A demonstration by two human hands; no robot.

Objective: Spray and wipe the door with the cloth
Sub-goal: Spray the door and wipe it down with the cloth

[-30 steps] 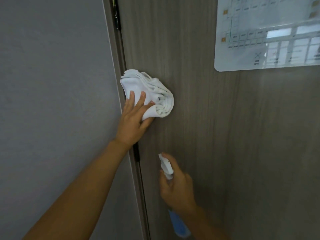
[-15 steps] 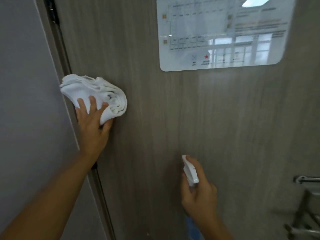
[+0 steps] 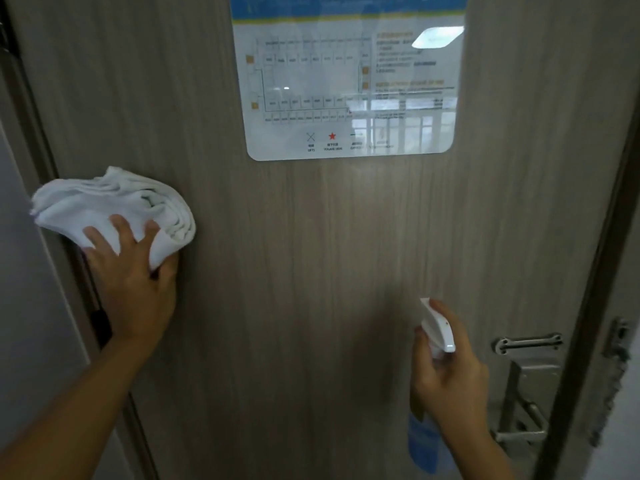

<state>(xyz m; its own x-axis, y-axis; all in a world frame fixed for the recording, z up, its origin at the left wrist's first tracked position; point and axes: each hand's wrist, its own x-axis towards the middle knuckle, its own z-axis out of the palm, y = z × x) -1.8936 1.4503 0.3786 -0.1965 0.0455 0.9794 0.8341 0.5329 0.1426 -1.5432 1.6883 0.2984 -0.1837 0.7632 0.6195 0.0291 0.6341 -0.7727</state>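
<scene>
Both hands are engaged: the cloth is pressed flat by the left hand, the spray bottle gripped by the right hand (nozzle doorward); spraying seems due next, requiring a trigger squeeze.

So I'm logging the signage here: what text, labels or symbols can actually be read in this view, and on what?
Floor-plan sign on the door, legend row: "LIFTS" under a cross symbol.
Same row: "YOU ARE HERE", faint, under a red star.
Blue header, room numbers, right-hand paragraphs and remaining legend words: too blurred to read.
Spray bottle, blue body: no readable label.
Cloth: no text.
</scene>
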